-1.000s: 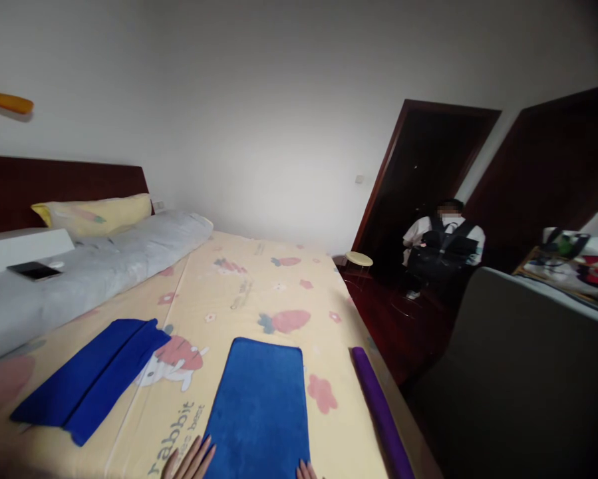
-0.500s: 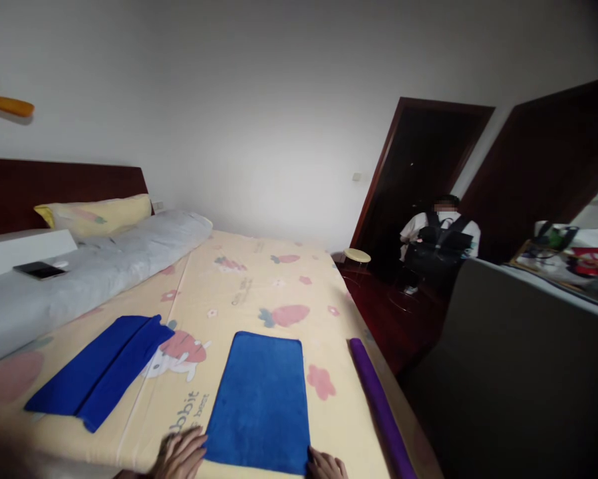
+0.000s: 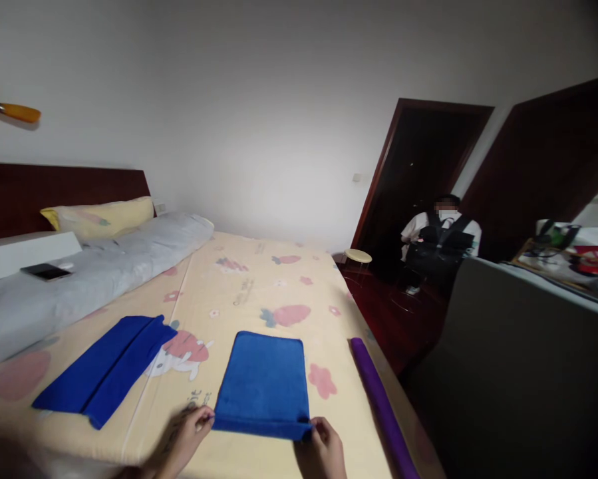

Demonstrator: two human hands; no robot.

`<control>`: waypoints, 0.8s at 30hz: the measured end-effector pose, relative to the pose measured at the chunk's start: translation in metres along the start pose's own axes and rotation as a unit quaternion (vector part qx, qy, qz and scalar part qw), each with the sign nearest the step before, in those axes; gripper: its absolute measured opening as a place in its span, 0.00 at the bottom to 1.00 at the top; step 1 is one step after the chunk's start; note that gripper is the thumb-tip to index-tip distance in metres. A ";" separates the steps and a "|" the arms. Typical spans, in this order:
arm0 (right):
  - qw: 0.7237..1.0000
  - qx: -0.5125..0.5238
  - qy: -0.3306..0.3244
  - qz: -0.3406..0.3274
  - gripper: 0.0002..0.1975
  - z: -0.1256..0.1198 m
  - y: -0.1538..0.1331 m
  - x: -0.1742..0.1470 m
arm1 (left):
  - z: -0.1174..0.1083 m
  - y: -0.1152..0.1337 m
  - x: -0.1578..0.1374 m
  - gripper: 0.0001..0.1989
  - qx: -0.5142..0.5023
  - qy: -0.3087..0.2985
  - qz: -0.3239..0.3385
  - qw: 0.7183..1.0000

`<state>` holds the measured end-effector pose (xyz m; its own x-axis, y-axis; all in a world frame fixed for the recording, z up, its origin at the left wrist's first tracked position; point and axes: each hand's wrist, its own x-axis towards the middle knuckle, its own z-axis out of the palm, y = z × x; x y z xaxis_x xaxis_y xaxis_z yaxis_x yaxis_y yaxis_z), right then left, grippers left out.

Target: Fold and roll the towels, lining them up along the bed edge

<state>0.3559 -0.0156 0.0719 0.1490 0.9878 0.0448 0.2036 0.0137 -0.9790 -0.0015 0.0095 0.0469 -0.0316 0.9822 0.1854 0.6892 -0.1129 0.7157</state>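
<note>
A blue cloth (image 3: pixel 263 376) lies on the bed in front of me, its near edge turned up into a narrow fold. My left hand (image 3: pixel 197 426) pinches the left end of that fold. At the right end, my right hand (image 3: pixel 326 439) grips the fold between thumb and fingers. To the left rests a darker blue cloth (image 3: pixel 106 369), folded, with a lengthwise crease; neither hand touches it. On the right side, near the bed's edge, lies a long purple roll (image 3: pixel 383 409), apart from my right hand.
The bed (image 3: pixel 249 293) has a patterned yellow sheet. A grey rolled quilt (image 3: pixel 144 246), a phone (image 3: pixel 46 271) and a yellow pillow (image 3: pixel 104 218) are by the headboard. A seated person (image 3: pixel 443 233) is near the doorway, beside a stool (image 3: pixel 358 256). A dark panel (image 3: pixel 518 352) stands right.
The near edge of the blue cloth has been lifted and folded away from me. Both hands have moved forward with it, and the cloth now looks shorter.
</note>
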 end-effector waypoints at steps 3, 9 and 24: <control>0.999 -0.031 0.024 -0.017 0.18 -0.001 0.004 0.002 | 0.000 -0.002 0.004 0.17 -0.017 -0.037 0.005 0.999; 0.956 -0.263 0.049 -0.120 0.11 -0.004 0.047 0.001 | 0.009 -0.010 -0.003 0.09 0.046 -0.028 -0.006 0.999; 0.846 -0.473 0.099 -0.224 0.09 0.010 0.069 -0.015 | 0.028 0.029 -0.027 0.10 0.293 0.023 0.001 0.956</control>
<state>0.3581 -0.0280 0.0012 -0.0071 0.8697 0.4936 0.9523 0.1564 -0.2619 0.0396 -0.0158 0.0439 -0.0532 0.9728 0.2256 0.9761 0.0030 0.2173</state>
